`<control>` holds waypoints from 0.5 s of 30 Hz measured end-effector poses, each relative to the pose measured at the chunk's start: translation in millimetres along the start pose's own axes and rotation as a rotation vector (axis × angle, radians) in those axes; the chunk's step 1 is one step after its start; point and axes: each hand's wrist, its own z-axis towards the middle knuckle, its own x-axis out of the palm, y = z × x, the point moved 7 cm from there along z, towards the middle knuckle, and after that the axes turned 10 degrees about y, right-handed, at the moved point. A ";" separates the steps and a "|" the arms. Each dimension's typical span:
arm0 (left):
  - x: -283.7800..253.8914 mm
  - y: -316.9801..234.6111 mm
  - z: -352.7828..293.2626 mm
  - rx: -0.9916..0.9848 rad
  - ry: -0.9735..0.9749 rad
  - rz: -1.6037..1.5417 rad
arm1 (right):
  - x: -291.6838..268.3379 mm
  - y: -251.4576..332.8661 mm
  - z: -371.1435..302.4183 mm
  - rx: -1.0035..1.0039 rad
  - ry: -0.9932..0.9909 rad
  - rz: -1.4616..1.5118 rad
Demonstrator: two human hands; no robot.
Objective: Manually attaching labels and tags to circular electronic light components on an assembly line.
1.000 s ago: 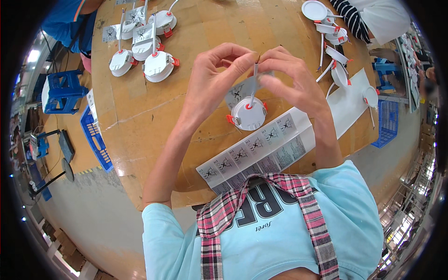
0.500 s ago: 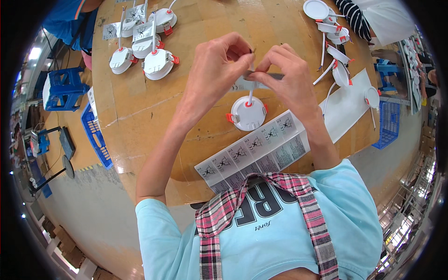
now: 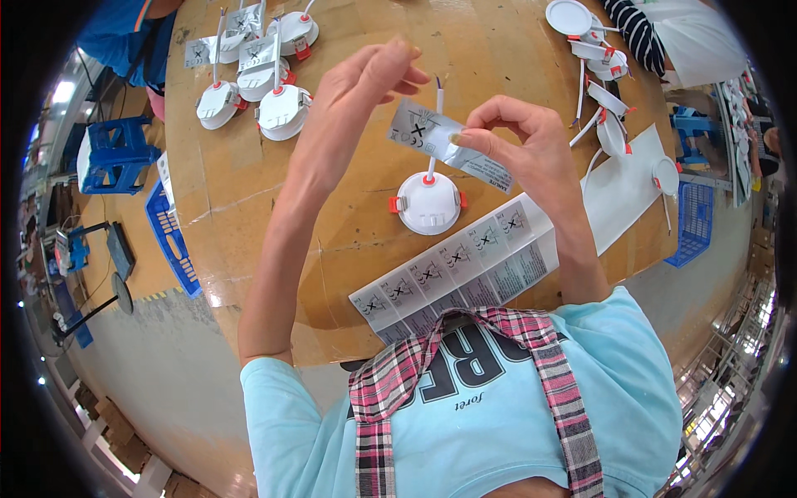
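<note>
My right hand (image 3: 523,137) pinches a silver printed label (image 3: 419,133) between thumb and finger. That label slants across the white cable of a round white downlight (image 3: 429,203), which lies on the table with red-tipped spring clips at its sides. Above the label the cable's bare wire ends stick up. My left hand (image 3: 353,95) is raised to the left of the label, apart from it, its fingers loosely bent and parted with nothing visible in them. Closer to me lies a sheet of silver labels (image 3: 444,274).
Several downlights with labelled cables (image 3: 282,112) stand at the far left. More downlights (image 3: 610,133) lie at the right, one on a white backing sheet (image 3: 618,195). Blue baskets (image 3: 170,241) flank the table. Other people's clothed arms (image 3: 635,33) show at the far edge.
My left hand has let go and moved up and left. The label, bunched between both hands before, is now spread out in my right hand. The downlight has shifted slightly left.
</note>
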 end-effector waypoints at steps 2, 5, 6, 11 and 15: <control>8.4 -3.0 -8.6 -0.029 0.047 -0.005 | -0.6 -8.7 -2.5 0.144 -0.019 0.090; 22.8 7.2 -16.5 -0.091 0.094 0.201 | 3.8 -10.5 -1.8 0.062 0.037 0.087; 23.4 8.9 -15.8 -0.091 0.100 0.201 | 2.5 -13.0 -1.3 0.065 0.032 0.087; 24.2 32.3 -14.5 -0.223 0.162 -0.030 | 2.2 -27.6 2.4 0.152 0.103 0.213; 18.2 46.0 -8.7 -0.222 0.092 -0.042 | 2.1 -40.1 9.4 0.163 0.114 0.194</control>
